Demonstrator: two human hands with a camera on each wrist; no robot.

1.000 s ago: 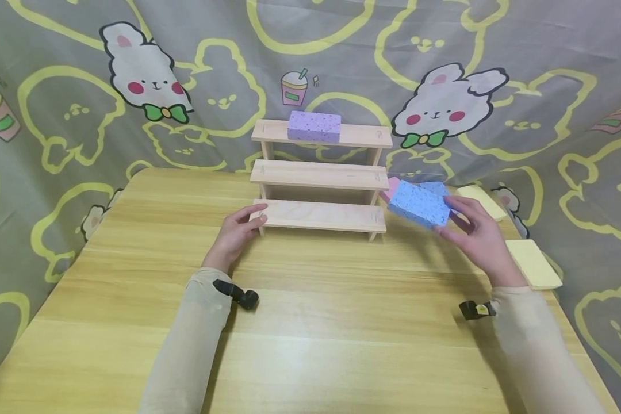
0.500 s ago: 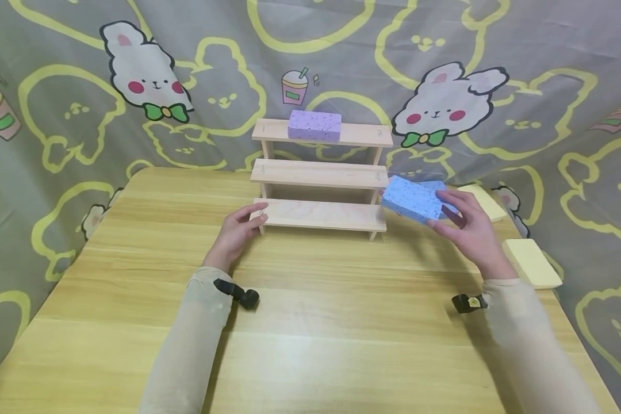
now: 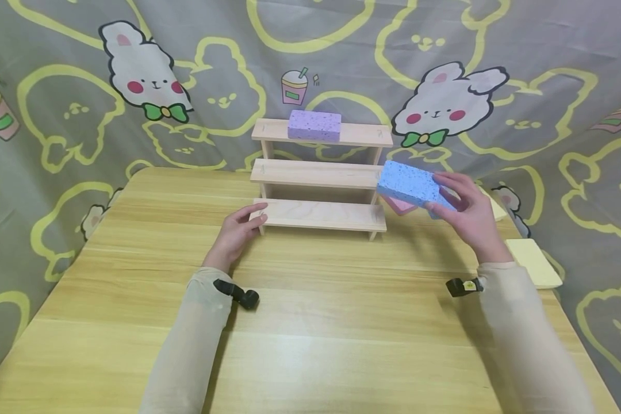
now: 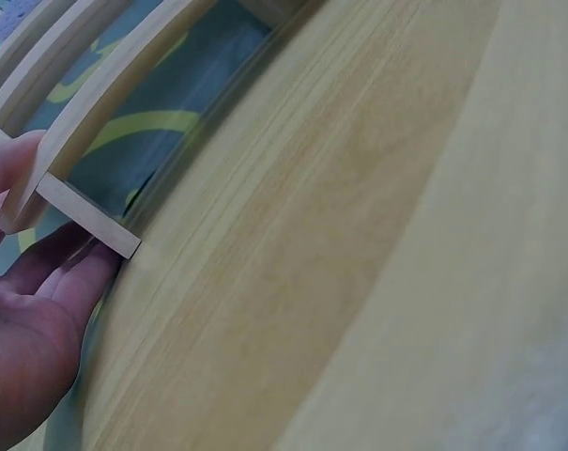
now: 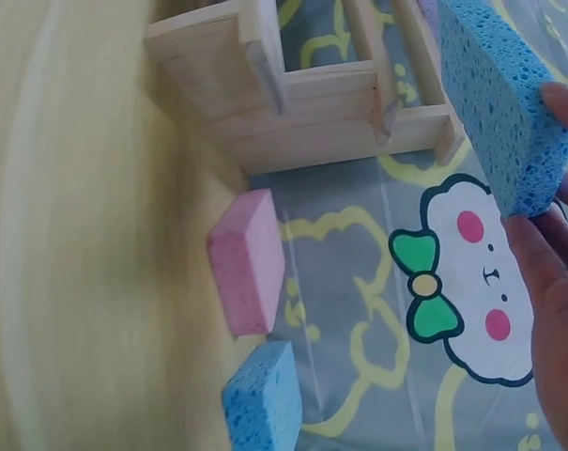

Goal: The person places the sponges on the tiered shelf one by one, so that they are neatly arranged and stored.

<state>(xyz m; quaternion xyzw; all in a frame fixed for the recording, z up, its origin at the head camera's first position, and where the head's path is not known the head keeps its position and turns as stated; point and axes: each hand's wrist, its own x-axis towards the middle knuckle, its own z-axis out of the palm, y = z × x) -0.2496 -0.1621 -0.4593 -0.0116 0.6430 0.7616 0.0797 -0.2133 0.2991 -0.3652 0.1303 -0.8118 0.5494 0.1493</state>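
Note:
A blue speckled sponge is pinched by its right end between the thumb and fingers of my right hand. It is held up in the air, overlapping the right end of the middle step in the head view. My left hand grips the left end of the lowest step of a three-tier wooden shelf, thumb on top. In the left wrist view, fingers of that hand reach behind the shelf's leg. On the top step lies a purple sponge.
Right of the shelf, a pink sponge and a second blue sponge lie on the table. Two yellow sponges are near the table's right edge, one partly hidden by my right hand. A patterned curtain hangs behind.
My right hand has moved up and to the left with the blue sponge, bringing it to the middle step's right end. The left hand has stayed on the shelf.

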